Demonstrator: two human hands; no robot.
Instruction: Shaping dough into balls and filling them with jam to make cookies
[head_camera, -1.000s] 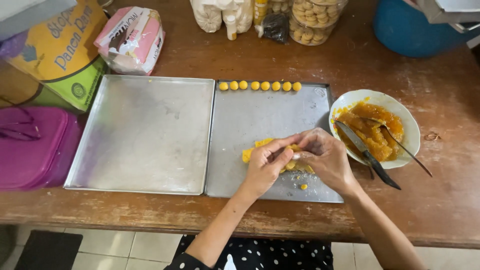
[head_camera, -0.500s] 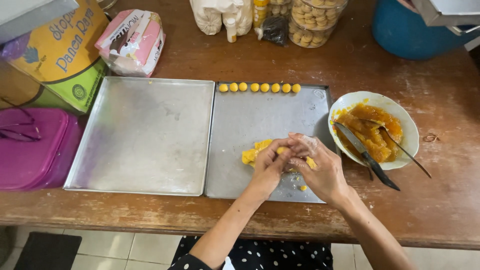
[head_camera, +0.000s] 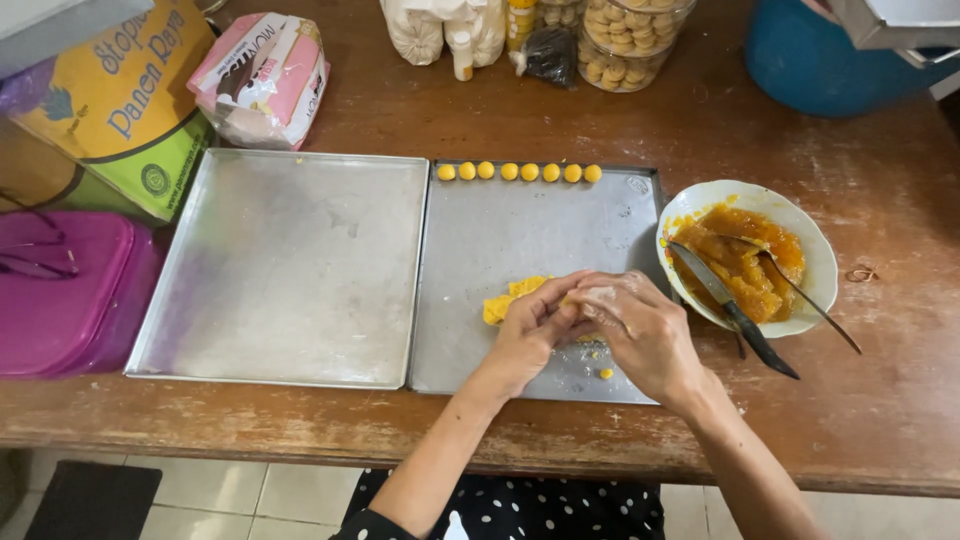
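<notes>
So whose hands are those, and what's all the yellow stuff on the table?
The camera sits on a person's head and looks down, so you see that person's own two hands. The left hand and right hand are pressed together over a lump of yellow dough on a metal tray. What the fingers pinch is hidden. A row of small yellow balls lines the tray's far edge. Beside it lies a second tray. To the right, a white bowl holds orange filling, a knife and a spoon.
</notes>
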